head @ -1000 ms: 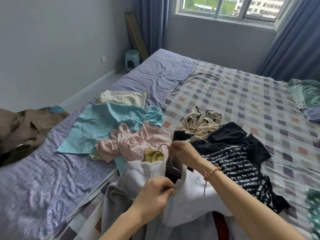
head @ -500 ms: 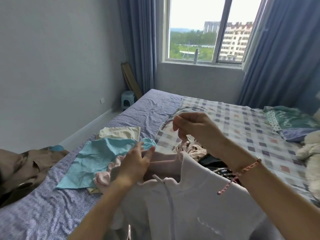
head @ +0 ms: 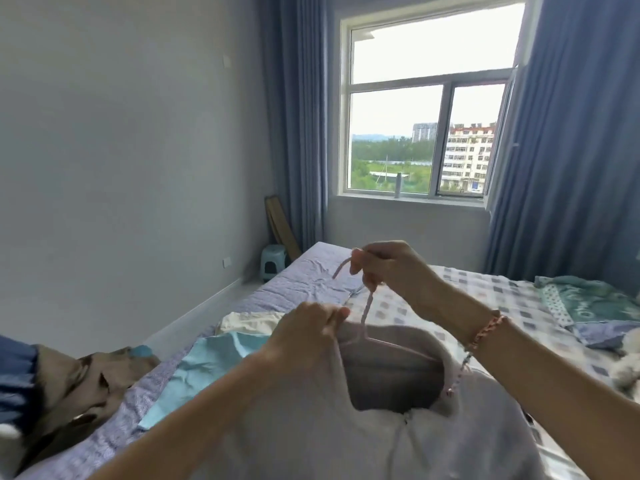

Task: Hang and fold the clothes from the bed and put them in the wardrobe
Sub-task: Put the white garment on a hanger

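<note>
From the head camera, the right hand (head: pixel 391 268) is clenched round the hook of a pink hanger (head: pixel 367 306), holding it up above the near edge of the bed (head: pixel 304 277). The left hand (head: pixel 306 336) pinches the collar of a pale top (head: pixel 346 434), which hangs from the hanger with its neck gaping wide. The hanger's right arm runs across inside the neck opening. Its left arm is hidden behind the left hand, so I cannot tell whether it sits in the shoulder.

That is where I would expect trouble. If that side is not seated when the pinch lets go, the top's own weight could drag it off the hanger and drop it onto the bed. The wide neck makes a slide likelier should the hanger tip. A turquoise shirt (head: pixel 207 368) and a cream piece (head: pixel 247 322) lie toward the bed's left edge, and a falling top could land on them and muddle the pile.
</note>
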`<state>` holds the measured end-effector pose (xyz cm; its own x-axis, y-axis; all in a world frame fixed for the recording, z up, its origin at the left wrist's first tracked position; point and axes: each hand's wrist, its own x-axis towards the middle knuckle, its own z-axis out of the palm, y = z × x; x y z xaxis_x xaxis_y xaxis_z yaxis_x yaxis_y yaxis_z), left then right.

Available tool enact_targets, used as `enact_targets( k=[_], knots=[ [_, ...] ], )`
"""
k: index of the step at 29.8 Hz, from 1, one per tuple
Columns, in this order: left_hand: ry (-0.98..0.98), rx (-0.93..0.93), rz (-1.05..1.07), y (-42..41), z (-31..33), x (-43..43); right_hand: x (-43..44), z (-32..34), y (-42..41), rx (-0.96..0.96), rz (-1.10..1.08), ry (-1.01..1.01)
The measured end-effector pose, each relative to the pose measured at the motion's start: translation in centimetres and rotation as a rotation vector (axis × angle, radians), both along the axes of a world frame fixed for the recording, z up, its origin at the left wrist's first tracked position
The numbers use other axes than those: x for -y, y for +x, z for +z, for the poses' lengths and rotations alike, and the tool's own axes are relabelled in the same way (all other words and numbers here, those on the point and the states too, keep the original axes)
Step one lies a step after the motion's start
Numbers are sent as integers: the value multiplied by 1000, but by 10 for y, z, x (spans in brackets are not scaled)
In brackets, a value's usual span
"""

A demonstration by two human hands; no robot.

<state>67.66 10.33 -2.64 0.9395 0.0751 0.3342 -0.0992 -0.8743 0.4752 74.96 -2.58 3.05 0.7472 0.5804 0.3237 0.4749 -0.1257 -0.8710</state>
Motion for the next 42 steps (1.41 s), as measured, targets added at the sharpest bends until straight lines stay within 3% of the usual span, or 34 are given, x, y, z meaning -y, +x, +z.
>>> enact_targets(
  k=[2, 6, 11, 15, 21, 24, 27, 32, 39, 42],
  knots=[
    [-151, -61, -154, -7, 0, -14, 6, 17, -7, 53, 3, -1],
    [67, -25, -191, -25, -4, -36, 6, 46, -23, 111, -25, 108],
    [150, 255, -216, -48, 21, -64, -3, 88, -48, 205, -2, 124],
    [106, 250, -305, -68, 32, -91, -3, 103, -64, 218, -10, 104],
    [158, 187, -166, -91, 45, -143, -31, 102, -74, 175, 24, 116],
    [97, 90, -136, -97, 54, -132, -47, 97, -72, 185, 35, 107],
    [39, 125, -157, -94, 61, -113, -70, 94, -74, 168, 94, 127],
    [189, 132, -44, -94, 68, -101, -99, 93, -80, 152, 286, 132],
    [135, 203, 147, -130, 59, -80, -104, 95, -69, 108, 564, 151],
    [154, 258, 326, -163, 63, -75, -103, 85, -65, 232, 715, -141]
  ],
)
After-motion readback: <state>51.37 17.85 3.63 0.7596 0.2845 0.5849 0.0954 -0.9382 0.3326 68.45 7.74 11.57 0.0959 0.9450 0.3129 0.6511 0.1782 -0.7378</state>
